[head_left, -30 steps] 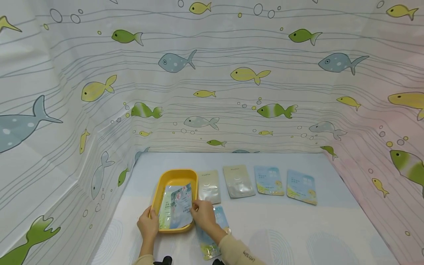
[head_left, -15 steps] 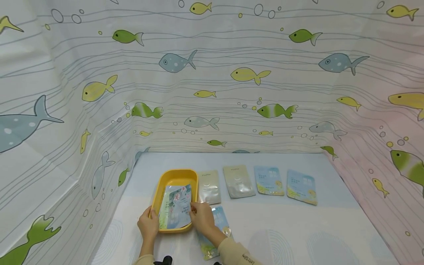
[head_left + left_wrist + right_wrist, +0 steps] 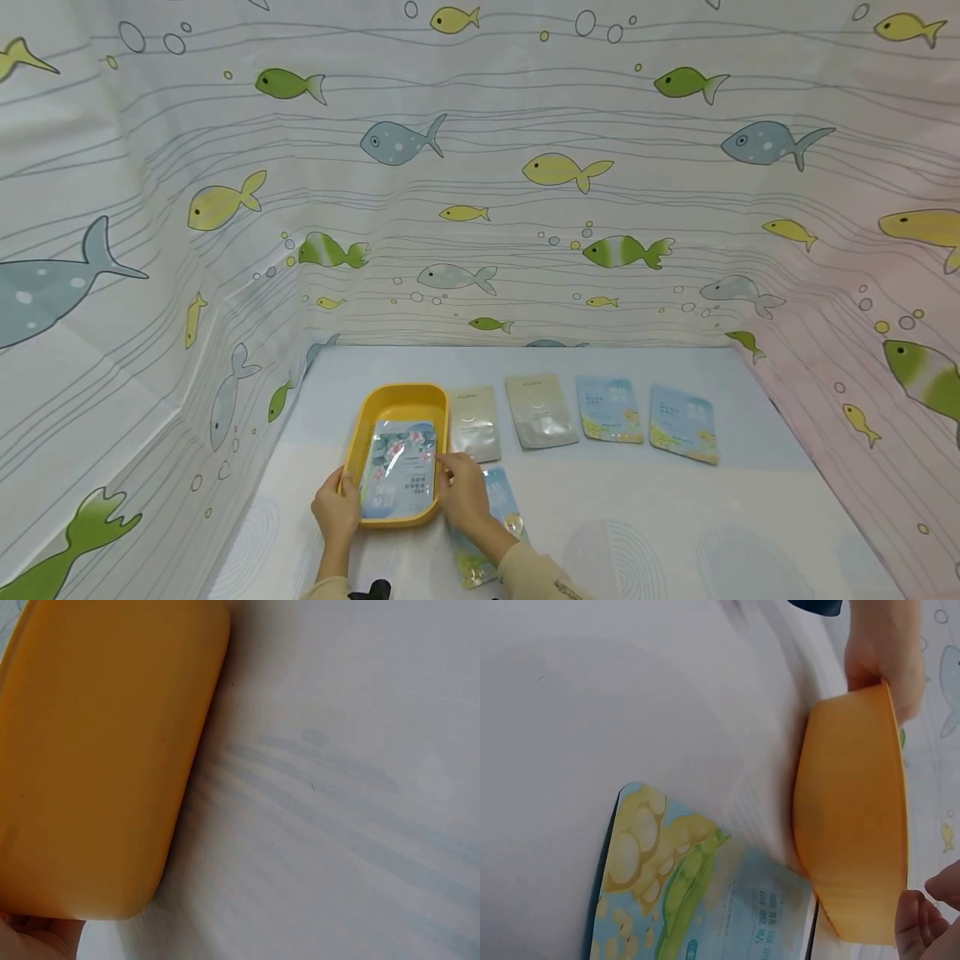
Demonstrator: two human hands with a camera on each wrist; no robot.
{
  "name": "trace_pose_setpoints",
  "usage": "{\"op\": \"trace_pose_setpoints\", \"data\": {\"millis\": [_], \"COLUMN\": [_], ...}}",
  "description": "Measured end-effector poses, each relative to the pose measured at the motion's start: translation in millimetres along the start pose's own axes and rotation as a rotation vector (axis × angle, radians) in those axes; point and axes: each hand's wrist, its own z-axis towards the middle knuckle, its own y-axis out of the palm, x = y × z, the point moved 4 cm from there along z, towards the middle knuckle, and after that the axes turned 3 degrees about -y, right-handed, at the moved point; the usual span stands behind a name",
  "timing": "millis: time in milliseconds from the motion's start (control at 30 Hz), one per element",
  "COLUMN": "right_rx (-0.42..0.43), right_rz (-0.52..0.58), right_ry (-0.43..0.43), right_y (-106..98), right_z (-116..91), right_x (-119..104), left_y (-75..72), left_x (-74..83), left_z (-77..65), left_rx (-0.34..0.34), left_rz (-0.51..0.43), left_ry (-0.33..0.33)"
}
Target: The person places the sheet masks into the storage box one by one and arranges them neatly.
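Left hand [image 3: 335, 507] grips yellow tray [image 3: 408, 404] by its side. Right hand [image 3: 463, 493] at opposite rim — can't tell if gripping. Floral packet [image 3: 405, 472] lies inside — bean-print packet [image 3: 705, 889] on surface [image 3: 660, 521] alongside.

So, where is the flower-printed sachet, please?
In the head view, the flower-printed sachet is left of centre, inside the yellow tray, between the left hand and the right hand.
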Motion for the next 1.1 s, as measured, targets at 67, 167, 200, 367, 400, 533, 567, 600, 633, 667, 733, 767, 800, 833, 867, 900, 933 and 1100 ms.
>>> {"op": "trace_pose_setpoints", "data": {"millis": [67, 167, 200, 367, 400, 533, 567, 600, 633, 667, 733, 767, 800, 833, 867, 900, 933, 1100], "right_rx": [0.029, 0.051, 0.052, -0.004, -0.026, -0.099, -0.109, -0.114, -0.116, -0.114, -0.118, -0.119, -0.126, -0.141, -0.16, -0.183, -0.21, -0.32], "right_rz": [0.013, 0.015, 0.01, -0.056, -0.074, -0.135, -0.144, -0.144, -0.145, -0.145, -0.147, -0.146, -0.148, -0.159, -0.166, -0.174, -0.183, -0.211], "right_ry": [0.008, 0.029, 0.04, 0.162, 0.195, 0.321, 0.346, 0.362, 0.38, 0.395, 0.417, 0.426, 0.438, 0.452, 0.464, 0.477, 0.492, 0.557], "right_y": [-3, -10, -13, -26, -29, -38, -40, -43, -45, -47, -51, -53, -55, -56, -57, -58, -58, -58], "right_z": [0, -1, -2, -6, -8, -12, -13, -13, -14, -14, -14, -14, -14, -15, -15, -16, -17, -22], "right_x": [3, 9, 11, 26, 29, 45, 50, 53, 57, 60, 65, 67, 69, 71, 72, 73, 75, 76], "left_y": [0.4, 0.5, 0.6, 0.6, 0.5, 0.0, -0.1, -0.1, -0.3, -0.3, 0.0, 0.1, 0.2, 0.3, 0.4, 0.4, 0.3, 0.0], "left_x": [-0.4, -0.2, -0.2, 0.1, 0.0, -0.2, -0.5, -0.7, -0.6, -0.7, -0.9, -1.0, -1.1, -1.2, -1.4, -1.5, -1.5, -1.6], "left_z": [-0.1, -0.4, -0.6, -0.5, -0.4, 0.1, 0.2, 0.2, 0.3, 0.3, 0.5, 0.5, 0.7, 0.7, 0.8, 0.8, 0.8, 0.3], "left_rx": [0.0, 0.003, 0.003, 0.002, 0.002, 0.004, 0.005, 0.007, 0.008, 0.008, 0.005, 0.002, -0.001, -0.003, -0.006, -0.008, -0.008, -0.009], "left_rz": [-0.006, -0.012, -0.014, -0.015, -0.013, -0.007, -0.006, -0.003, -0.003, -0.002, -0.005, -0.008, -0.011, -0.014, -0.016, -0.018, -0.018, -0.018], "left_ry": [0.0, 0.001, 0.001, -0.005, -0.004, 0.006, 0.008, 0.01, 0.012, 0.014, 0.016, 0.016, 0.015, 0.015, 0.014, 0.013, 0.013, 0.015]}}
